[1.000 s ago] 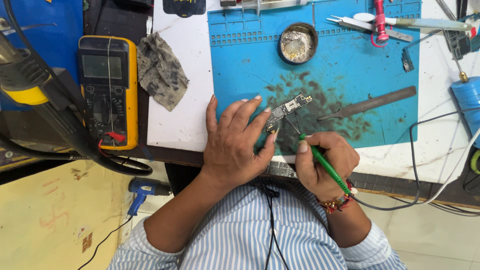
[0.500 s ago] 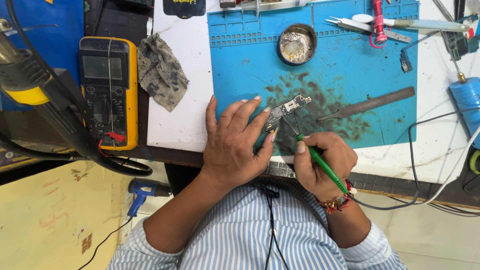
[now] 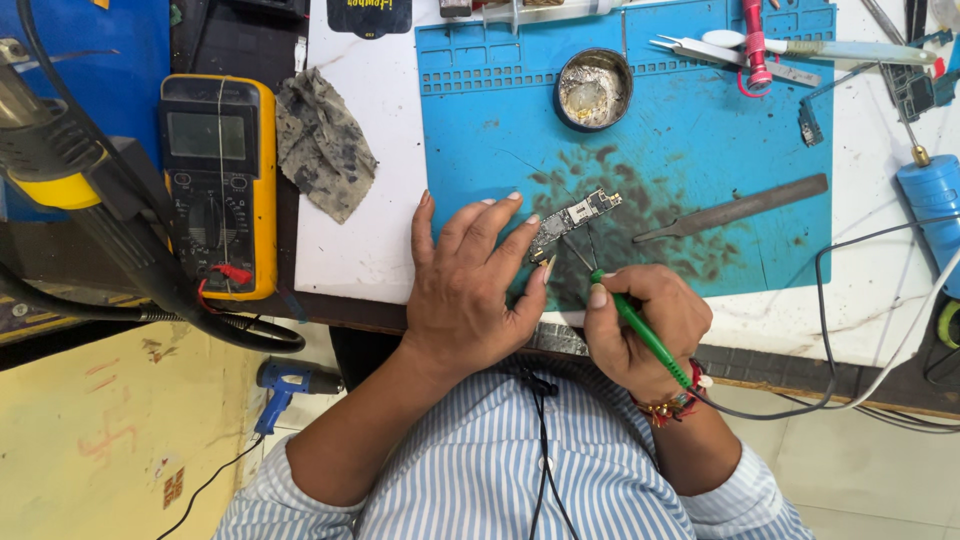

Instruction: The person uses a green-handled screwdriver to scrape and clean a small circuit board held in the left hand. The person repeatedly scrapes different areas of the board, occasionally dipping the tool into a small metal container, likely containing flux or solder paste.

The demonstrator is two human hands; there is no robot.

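Board: a small circuit board [image 3: 572, 218] is held down on the blue work mat [image 3: 700, 130], over a patch darkened by residue; it lies just ahead of both hands.
Left hand: the left hand [image 3: 470, 290] is laid palm-down at the near edge of the mat, fingers spread and slightly fanned, the fingertips pressed against the near end of the board to steady it.
Right hand: the right hand [image 3: 645, 325] is curled into a pen grip, pinched around a green-handled iron [image 3: 640, 330] whose fine tip is pointed up and left toward the board's lower edge (whether the tip touches the board cannot be told).
Progress: the work on the board is judged to be under way rather than finished, since the board is pinned and the tip is aimed at it; nothing shows which joints have been treated or what is left.
Surroundings: a round tin [image 3: 593, 88] of flux or tip cleaner, a flat metal blade [image 3: 735, 208], tweezers [image 3: 700, 50], a stained cloth [image 3: 322, 140] and a yellow multimeter [image 3: 218, 180] are laid about, none of them touched.
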